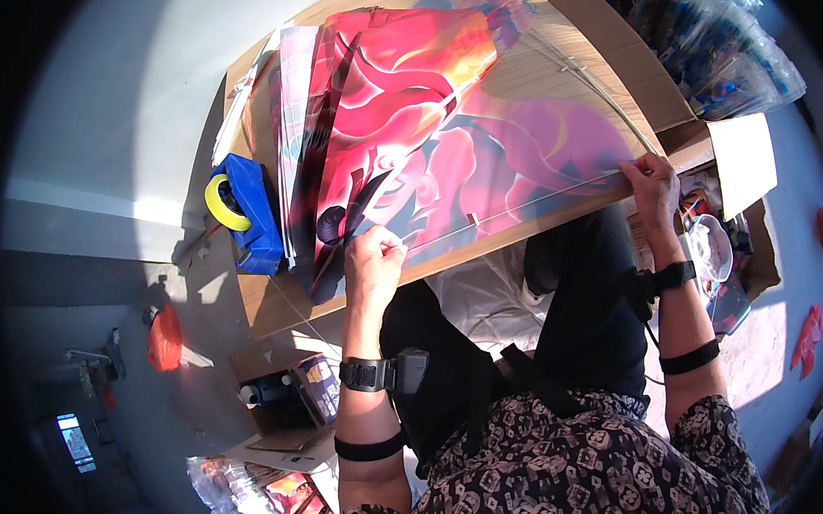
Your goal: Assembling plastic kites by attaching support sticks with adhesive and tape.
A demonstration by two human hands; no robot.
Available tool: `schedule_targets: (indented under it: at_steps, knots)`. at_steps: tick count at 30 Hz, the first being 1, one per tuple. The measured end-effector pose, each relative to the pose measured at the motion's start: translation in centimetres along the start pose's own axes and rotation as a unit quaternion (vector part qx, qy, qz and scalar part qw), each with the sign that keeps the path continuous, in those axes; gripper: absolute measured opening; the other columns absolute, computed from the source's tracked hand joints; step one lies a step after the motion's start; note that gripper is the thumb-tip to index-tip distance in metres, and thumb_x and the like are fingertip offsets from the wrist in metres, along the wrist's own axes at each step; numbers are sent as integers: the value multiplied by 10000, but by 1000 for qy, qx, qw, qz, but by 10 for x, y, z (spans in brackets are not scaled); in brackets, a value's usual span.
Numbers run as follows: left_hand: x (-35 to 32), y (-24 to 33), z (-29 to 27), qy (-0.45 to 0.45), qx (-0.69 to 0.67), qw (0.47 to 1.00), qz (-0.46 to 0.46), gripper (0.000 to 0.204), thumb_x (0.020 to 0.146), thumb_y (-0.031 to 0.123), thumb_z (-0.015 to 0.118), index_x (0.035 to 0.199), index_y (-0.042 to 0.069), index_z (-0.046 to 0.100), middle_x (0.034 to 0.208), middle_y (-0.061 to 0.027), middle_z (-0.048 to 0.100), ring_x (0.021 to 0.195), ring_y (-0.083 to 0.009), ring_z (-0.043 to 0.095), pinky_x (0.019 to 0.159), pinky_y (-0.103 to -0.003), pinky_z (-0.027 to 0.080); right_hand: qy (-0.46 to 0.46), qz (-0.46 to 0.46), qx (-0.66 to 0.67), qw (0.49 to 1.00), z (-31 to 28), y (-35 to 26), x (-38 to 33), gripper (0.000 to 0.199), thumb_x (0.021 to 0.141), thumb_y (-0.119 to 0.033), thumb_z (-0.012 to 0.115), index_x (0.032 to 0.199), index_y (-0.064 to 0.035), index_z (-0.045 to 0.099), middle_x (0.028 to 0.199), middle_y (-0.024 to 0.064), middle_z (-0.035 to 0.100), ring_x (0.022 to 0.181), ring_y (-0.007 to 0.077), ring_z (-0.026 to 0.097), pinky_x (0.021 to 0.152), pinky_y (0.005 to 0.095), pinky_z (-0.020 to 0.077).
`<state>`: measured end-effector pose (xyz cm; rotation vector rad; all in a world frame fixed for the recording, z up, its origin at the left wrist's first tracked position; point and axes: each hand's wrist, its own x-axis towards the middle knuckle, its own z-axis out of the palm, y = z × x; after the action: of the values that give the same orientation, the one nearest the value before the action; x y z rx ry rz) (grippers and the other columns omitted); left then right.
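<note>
Two hands work along the near edge of a translucent printed sheet (pixel 527 160), which lies on a wood-grain tabletop (pixel 271 305) in front of the person's knees. Its pink, purple and grey pattern spreads across the right half of the table, its right corner reaching the table's right edge. A thin pale rod (pixel 519 203) runs along the near edge, close to the table's own near edge. Bare wood shows beyond the sheet on the far right and in a strip at the near left corner. On the left, a stack of red-and-pink printed sheets (pixel 404 83) takes up much of the room, with a blue tape dispenser (pixel 261 213) and its yellow tape roll (pixel 225 203) just beside it at the left edge. A brown cardboard flap (pixel 637 68) borders the right side.

Printing on the purple-and-white box (pixel 320 387) at near left is too small to read.

The left hand (pixel 371 266) has thumb and forefinger pressed together, pinching the sheet's near edge at its left part. The right hand (pixel 654 189) has its fingers curled inward, pinching the sheet's right corner. The near edge stretches straight between them.
</note>
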<state>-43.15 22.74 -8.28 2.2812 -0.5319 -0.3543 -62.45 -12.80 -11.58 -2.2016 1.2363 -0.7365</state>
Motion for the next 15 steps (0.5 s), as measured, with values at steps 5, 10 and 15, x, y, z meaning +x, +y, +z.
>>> schedule_targets:
  at_steps: [5, 10, 15]
  knots:
    - [1, 0, 3, 12, 36, 999, 15, 81, 725, 38, 682, 722, 18, 604, 663, -128, 633, 632, -255, 634, 619, -349, 490, 3, -11, 12, 1000, 1, 4, 1, 231, 708, -239, 729, 723, -27, 639, 765, 108, 603, 734, 258, 601, 668, 365, 462]
    - [2, 2, 3, 15, 73, 997, 7, 85, 716, 58, 694, 719, 35, 612, 679, -125, 644, 663, -279, 644, 633, -372, 495, -6, -1, 20, 1000, 1, 4, 2, 235, 710, -240, 732, 725, -24, 638, 766, 109, 607, 726, 253, 602, 664, 362, 462]
    - [2, -2, 5, 15, 59, 998, 18, 69, 706, 17, 700, 725, 7, 635, 631, -81, 630, 608, -131, 605, 579, -283, 468, -10, 2, 18, 1000, 3, 10, 4, 236, 710, -239, 734, 727, -23, 640, 761, 109, 611, 715, 245, 603, 658, 357, 462]
